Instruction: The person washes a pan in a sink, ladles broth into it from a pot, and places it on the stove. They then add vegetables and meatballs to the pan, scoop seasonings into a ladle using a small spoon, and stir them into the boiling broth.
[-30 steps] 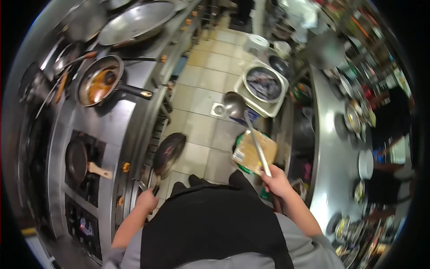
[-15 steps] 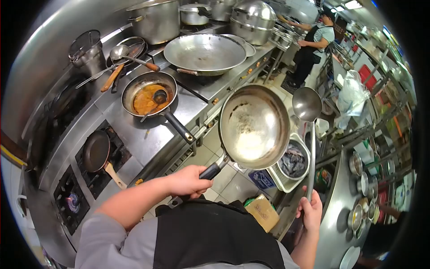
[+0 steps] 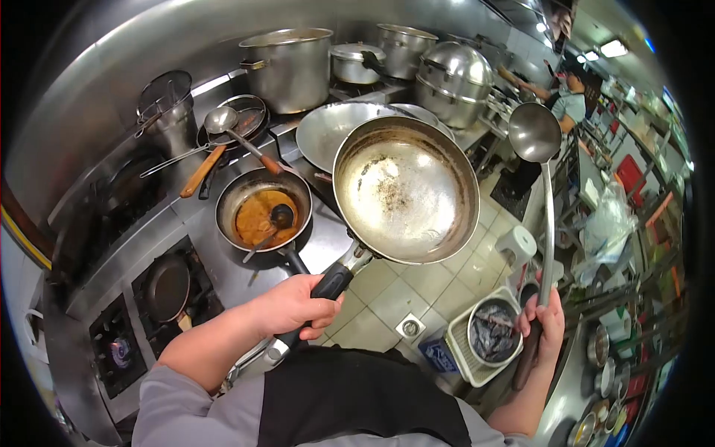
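Note:
My left hand [image 3: 298,304] is closed round the black handle of a frying pan [image 3: 406,190], whose scorched metal inside faces me above the floor. Upright in my right hand [image 3: 546,320] is a long-handled ladle [image 3: 535,134], its round bowl raised at the top. Left of the held pan, a second frying pan [image 3: 262,208] stands on the steel counter with orange-brown sauce and a dark ladle [image 3: 281,216] in it. The held pan partly hides a wide wok [image 3: 328,130] behind it.
A small pan [image 3: 167,287] sits on a burner beside a lit blue flame [image 3: 120,349]. Large steel pots [image 3: 287,74] line the back. A bin [image 3: 495,331] stands low right near a white stool [image 3: 515,244]. A co-worker [image 3: 572,100] is at the far stove.
The held frying pan has come up and now covers more of the wok. The ladle has risen to the right with my right hand. The view has shifted.

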{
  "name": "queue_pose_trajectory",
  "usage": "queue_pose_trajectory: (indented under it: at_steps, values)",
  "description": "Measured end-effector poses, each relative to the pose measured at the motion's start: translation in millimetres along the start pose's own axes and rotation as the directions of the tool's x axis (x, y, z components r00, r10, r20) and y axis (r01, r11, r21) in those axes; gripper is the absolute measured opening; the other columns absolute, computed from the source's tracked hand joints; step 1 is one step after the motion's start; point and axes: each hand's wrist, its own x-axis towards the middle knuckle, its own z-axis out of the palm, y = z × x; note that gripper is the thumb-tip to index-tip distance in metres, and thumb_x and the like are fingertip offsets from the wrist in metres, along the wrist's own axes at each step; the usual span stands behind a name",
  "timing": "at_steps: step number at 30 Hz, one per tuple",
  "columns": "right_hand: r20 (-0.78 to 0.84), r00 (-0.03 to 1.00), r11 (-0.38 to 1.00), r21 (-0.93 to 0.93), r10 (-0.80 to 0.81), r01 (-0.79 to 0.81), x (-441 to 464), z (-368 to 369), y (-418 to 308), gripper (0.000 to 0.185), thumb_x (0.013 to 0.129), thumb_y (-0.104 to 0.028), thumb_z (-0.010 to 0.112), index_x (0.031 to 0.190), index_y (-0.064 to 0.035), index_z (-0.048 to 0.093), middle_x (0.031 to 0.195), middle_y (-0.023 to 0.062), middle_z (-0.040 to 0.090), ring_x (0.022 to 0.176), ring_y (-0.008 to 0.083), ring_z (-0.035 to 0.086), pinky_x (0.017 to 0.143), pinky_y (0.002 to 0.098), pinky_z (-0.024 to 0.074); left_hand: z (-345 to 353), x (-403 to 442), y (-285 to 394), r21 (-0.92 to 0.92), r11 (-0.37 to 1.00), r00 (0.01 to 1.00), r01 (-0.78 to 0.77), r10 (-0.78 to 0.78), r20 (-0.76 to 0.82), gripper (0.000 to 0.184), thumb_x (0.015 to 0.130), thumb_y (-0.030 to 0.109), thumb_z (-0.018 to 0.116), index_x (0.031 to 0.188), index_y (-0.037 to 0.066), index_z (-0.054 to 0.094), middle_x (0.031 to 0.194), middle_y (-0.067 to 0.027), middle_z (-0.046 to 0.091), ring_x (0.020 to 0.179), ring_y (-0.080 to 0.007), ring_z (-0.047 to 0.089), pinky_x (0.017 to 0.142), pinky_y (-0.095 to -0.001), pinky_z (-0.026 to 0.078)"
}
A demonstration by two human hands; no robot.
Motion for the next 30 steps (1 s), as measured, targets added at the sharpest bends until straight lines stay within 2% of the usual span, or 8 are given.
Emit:
queue_pose_trajectory:
  at_steps: [4,9,16,17,23,26,28,30]
  values:
    - [0.15,0.989,0.994,0.107,-0.005,-0.011,67.8,33.2,-18.6,0.068,0.088,-0.024,0.059,0.142,0.0039,0.028,0.077,0.0024,0.049,0.045,0.0098,0.048,0.046,0.0256,0.042,-18.1,16.1,10.7,-0.043,0.998,0.996,-0.038,0.034,-0.08,0.01,0.085,0.008,0.057,0.091,0.004,0.05,0.062,-0.001,0.048,0.044,-0.0093,0.043,0.044,-0.0251,0.036]
    - [0.372,0.928,0.93,0.341,-0.001,-0.135,155.7,36.6,-17.6,0.06,0.094,-0.018,0.047,0.145,0.0035,0.023,0.075,0.0006,0.047,0.045,0.0078,0.048,0.045,0.0239,0.038,-14.8,44.3,29.1,-0.216,0.97,0.984,-0.111,0.078,-0.159,0.011,0.085,0.007,0.055,0.093,0.004,0.048,0.062,-0.0005,0.045,0.044,-0.0092,0.042,0.044,-0.025,0.036]
    - [0.618,0.784,0.944,0.285,-0.048,-0.167,269.9,38.2,-4.3,0.072,0.092,-0.019,0.053,0.148,0.0051,0.013,0.077,0.0011,0.046,0.047,0.008,0.049,0.049,0.0253,0.0411,13.7,88.1,38.7,-0.306,0.929,0.927,-0.209,0.088,-0.366,0.01,0.086,0.009,0.054,0.092,0.004,0.048,0.065,-0.0013,0.046,0.047,-0.0091,0.042,0.044,-0.0237,0.034]
    - [0.628,0.776,0.946,0.286,-0.062,-0.155,284.2,42.4,-4.4,0.072,0.09,-0.023,0.055,0.146,0.0056,0.02,0.076,0.0005,0.047,0.046,0.0083,0.05,0.046,0.0245,0.0389,16.5,93.6,41.1,-0.306,0.927,0.915,-0.216,0.083,-0.396,0.01,0.086,0.009,0.054,0.093,0.003,0.048,0.066,-0.0013,0.046,0.047,-0.0091,0.042,0.044,-0.0237,0.034]
    - [0.792,0.605,0.89,0.327,-0.077,-0.316,364.1,90.4,-17.9,0.064,0.09,-0.019,0.051,0.143,0.0075,0.025,0.078,0.0027,0.048,0.049,0.0106,0.051,0.05,0.0273,0.0423,25.6,109.7,51.9,-0.318,0.906,0.858,-0.279,0.086,-0.507,0.012,0.085,0.009,0.054,0.094,0.003,0.048,0.065,-0.0014,0.046,0.047,-0.0098,0.042,0.045,-0.0256,0.035]
    - [0.826,0.562,0.922,0.253,-0.049,-0.292,389.8,132.7,-23.7,0.054,0.09,-0.019,0.052,0.139,0.0005,0.037,0.078,0.0024,0.052,0.05,0.0108,0.051,0.055,0.0279,0.0425,18.5,113.2,60.5,-0.314,0.903,0.855,-0.294,0.101,-0.509,0.013,0.086,0.005,0.053,0.098,0.004,0.047,0.063,-0.0012,0.044,0.045,-0.0101,0.039,0.043,-0.0251,0.033]
    - [0.809,0.588,0.955,0.185,-0.015,-0.23,404.0,165.9,-24.9,0.056,0.091,-0.02,0.051,0.14,0.0025,0.035,0.076,0.0006,0.049,0.049,0.0086,0.048,0.052,0.0259,0.0393,9.2,115.1,61.7,-0.334,0.893,0.862,-0.301,0.105,-0.496,0.013,0.086,0.006,0.053,0.097,0.003,0.048,0.063,-0.0014,0.045,0.045,-0.0101,0.04,0.044,-0.0249,0.033]
    - [0.834,0.551,0.965,0.129,0.019,-0.23,429.2,196.2,-22.6,0.04,0.093,-0.019,0.051,0.128,-0.0003,0.046,0.075,0.0004,0.05,0.051,0.0082,0.049,0.054,0.0272,0.0401,4.1,118.5,62.4,-0.338,0.887,0.865,-0.315,0.122,-0.487,0.01,0.087,0.006,0.053,0.095,0.003,0.048,0.064,-0.0012,0.045,0.046,-0.0102,0.04,0.044,-0.0245,0.033]
